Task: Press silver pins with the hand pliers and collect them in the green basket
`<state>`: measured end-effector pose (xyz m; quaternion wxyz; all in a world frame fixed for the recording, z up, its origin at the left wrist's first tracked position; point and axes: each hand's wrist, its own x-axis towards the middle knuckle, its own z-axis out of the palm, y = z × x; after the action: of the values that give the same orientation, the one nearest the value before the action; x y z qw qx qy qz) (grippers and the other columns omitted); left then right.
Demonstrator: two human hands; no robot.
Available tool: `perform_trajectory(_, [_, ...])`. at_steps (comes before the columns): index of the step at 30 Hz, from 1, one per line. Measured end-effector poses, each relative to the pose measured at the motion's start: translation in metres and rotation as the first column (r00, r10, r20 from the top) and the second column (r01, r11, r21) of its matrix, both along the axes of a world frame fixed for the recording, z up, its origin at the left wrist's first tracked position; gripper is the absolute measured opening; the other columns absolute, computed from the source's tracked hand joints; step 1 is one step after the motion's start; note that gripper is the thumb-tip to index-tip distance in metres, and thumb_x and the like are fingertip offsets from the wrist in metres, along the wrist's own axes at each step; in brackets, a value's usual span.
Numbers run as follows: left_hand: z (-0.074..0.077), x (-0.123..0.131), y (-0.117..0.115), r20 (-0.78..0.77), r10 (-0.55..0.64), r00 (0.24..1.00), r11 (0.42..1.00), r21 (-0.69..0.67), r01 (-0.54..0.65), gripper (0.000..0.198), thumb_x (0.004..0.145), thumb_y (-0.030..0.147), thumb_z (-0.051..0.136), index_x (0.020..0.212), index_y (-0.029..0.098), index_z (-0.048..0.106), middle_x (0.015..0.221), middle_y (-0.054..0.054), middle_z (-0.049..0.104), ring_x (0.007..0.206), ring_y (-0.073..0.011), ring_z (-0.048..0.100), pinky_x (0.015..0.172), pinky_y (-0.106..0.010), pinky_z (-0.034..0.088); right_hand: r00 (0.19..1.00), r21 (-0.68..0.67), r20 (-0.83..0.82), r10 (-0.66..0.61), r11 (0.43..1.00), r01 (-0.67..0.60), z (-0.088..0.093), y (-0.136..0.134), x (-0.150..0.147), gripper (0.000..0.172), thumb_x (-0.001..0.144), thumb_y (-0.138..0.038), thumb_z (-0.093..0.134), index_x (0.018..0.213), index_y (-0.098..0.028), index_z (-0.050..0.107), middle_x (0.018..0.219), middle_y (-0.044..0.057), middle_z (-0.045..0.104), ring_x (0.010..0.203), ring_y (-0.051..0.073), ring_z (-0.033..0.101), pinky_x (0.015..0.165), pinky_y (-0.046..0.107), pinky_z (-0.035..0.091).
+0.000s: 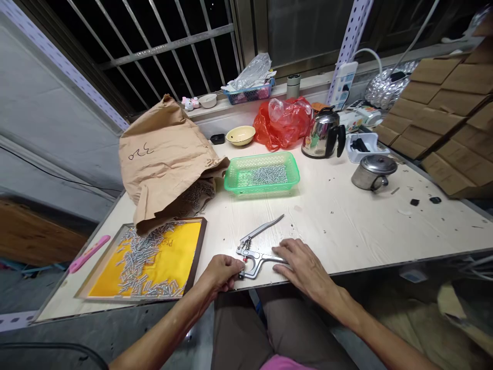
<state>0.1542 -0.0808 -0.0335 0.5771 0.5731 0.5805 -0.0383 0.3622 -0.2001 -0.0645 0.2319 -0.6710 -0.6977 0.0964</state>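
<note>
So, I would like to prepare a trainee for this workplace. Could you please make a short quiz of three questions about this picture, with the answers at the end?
1. Multiple choice. Where are the silver pliers?
A) Inside the green basket
B) Inside the paper bag
C) At the left hand and the right hand

2. True or false: in the picture, the metal kettle stands to the right of the red plastic bag.

3. Fill in: in the tray, the small metal pieces lie on a ____ surface.

Key: 1. C; 2. True; 3. yellow.
</note>
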Motion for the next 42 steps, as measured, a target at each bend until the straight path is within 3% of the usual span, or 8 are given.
perform_trajectory(6, [-0.001, -0.001, -0.001, 0.001, -0.017, 1.0, 1.0, -0.002, 0.017, 0.05, 0.05, 0.064, 0.065, 0.059, 0.017, 0.051, 0.039, 0.008, 0.043, 0.032, -0.0048, 0.037, 0.032, -0.018, 0.021, 0.986, -0.207, 0.095, 0.139, 0.971, -0.117, 0.022, 0.035, 0.036, 0.093, 0.067, -0.059, 0.066, 0.14, -0.013, 0.031, 0.148, 0.019, 0.021, 0.137, 0.034, 0.008, 0.108, 0.052, 0.016])
perform_trajectory(9, [-0.002, -0.001, -0.001, 0.007, -0.003, 1.0, 1.0, 0.002, 0.003, 0.05, 0.049, 0.064, 0.065, 0.06, 0.017, 0.051, 0.039, 0.008, 0.043, 0.033, -0.0051, 0.038, 0.031, -0.018, 0.021, 0.967, -0.342, 0.086, 0.24, 0.919, -0.197, 0.03, 0.052, 0.046, 0.106, 0.06, -0.067, 0.065, 0.141, -0.009, 0.028, 0.146, 0.023, 0.023, 0.136, 0.036, 0.01, 0.108, 0.053, 0.012])
perform_trajectory(14, [-0.002, 0.0, -0.001, -0.018, 0.002, 1.0, 1.0, 0.006, -0.002, 0.049, 0.051, 0.063, 0.064, 0.061, 0.017, 0.051, 0.038, 0.008, 0.044, 0.032, -0.0047, 0.036, 0.032, -0.018, 0.021, 0.949, -0.332, 0.118, 0.292, 0.912, -0.24, 0.028, 0.06, 0.046, 0.114, 0.053, -0.07, 0.066, 0.14, -0.007, 0.028, 0.144, 0.025, 0.025, 0.135, 0.038, 0.013, 0.108, 0.054, 0.01])
perform_trajectory(22, [0.002, 0.003, -0.004, -0.04, 0.002, 0.999, 1.0, 0.014, -0.002, 0.05, 0.051, 0.064, 0.064, 0.059, 0.017, 0.048, 0.038, 0.008, 0.042, 0.033, -0.0055, 0.038, 0.033, -0.018, 0.022, 0.943, -0.263, 0.164, 0.291, 0.934, -0.242, 0.032, 0.058, 0.036, 0.094, 0.055, -0.057, 0.073, 0.13, -0.011, 0.041, 0.122, 0.018, 0.049, 0.113, 0.033, 0.042, 0.1, 0.054, 0.024])
perform_trajectory(31, [0.005, 0.002, -0.008, -0.151, -0.058, 0.987, 0.99, 0.122, 0.077, 0.036, 0.072, 0.053, 0.054, 0.066, 0.018, 0.051, 0.047, 0.005, 0.047, 0.04, -0.0103, 0.044, 0.04, -0.022, 0.032, 0.954, -0.238, 0.199, 0.222, 0.956, -0.173, 0.043, 0.04, 0.023, 0.051, 0.069, -0.042, 0.069, 0.11, -0.014, 0.054, 0.102, 0.011, 0.055, 0.096, 0.025, 0.046, 0.084, 0.04, 0.035])
perform_trajectory(33, [0.008, 0.001, -0.016, -0.226, -0.101, 0.969, 0.915, 0.36, 0.179, 0.031, 0.079, 0.046, 0.049, 0.071, 0.017, 0.055, 0.058, 0.001, 0.054, 0.053, -0.0137, 0.052, 0.049, -0.025, 0.038, 0.954, -0.219, 0.202, 0.22, 0.96, -0.175, 0.039, 0.038, 0.022, 0.045, 0.071, -0.039, 0.069, 0.106, -0.015, 0.055, 0.1, 0.01, 0.055, 0.095, 0.024, 0.046, 0.081, 0.038, 0.035])
perform_trajectory(36, [0.012, 0.007, -0.028, -0.284, -0.231, 0.931, 0.629, 0.686, 0.365, 0.024, 0.086, 0.037, 0.044, 0.086, 0.019, 0.059, 0.084, -0.004, 0.06, 0.079, -0.0183, 0.058, 0.067, -0.029, 0.044, 0.955, -0.177, 0.201, 0.217, 0.967, -0.183, 0.03, 0.037, 0.022, 0.039, 0.072, -0.036, 0.068, 0.101, -0.015, 0.054, 0.099, 0.009, 0.054, 0.093, 0.023, 0.046, 0.079, 0.036, 0.035])
perform_trajectory(42, [0.002, 0.046, -0.022, -0.379, -0.545, 0.748, 0.205, 0.805, 0.557, 0.042, 0.081, 0.024, 0.056, 0.121, 0.018, 0.046, 0.127, -0.011, 0.05, 0.118, -0.027, 0.042, 0.096, -0.043, 0.039, 0.962, -0.149, 0.182, 0.205, 0.972, -0.179, 0.022, 0.036, 0.02, 0.042, 0.072, -0.033, 0.067, 0.108, -0.015, 0.053, 0.101, 0.008, 0.054, 0.096, 0.023, 0.046, 0.082, 0.037, 0.035])
